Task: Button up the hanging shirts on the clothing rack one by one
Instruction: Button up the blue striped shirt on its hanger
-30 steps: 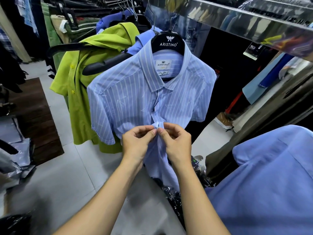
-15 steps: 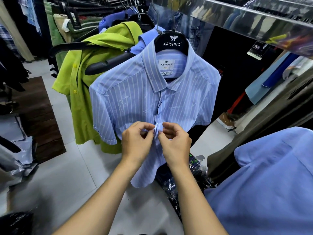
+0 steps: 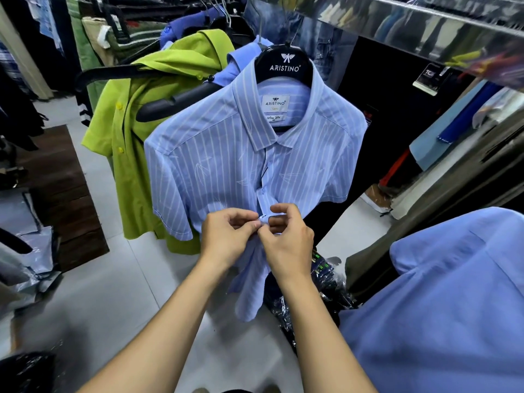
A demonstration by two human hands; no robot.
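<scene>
Your left hand (image 3: 229, 236) and right hand (image 3: 286, 239) pinch the blue white-striped cotton shirt's (image 3: 226, 165) placket, fingers curled; slack fabric may let the button slip out.

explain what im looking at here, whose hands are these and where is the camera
The camera sits on a person's head, looking forward and down, so the two bare arms are the wearer's own. No machine is involved. The left hand and right hand pinch the front edges of a blue striped shirt at mid-chest, apparently fastening a button. The shirt hangs on a black hanger in a clothes shop. Beside it hangs a lime green shirt; a plain blue garment fills the lower right.
</scene>
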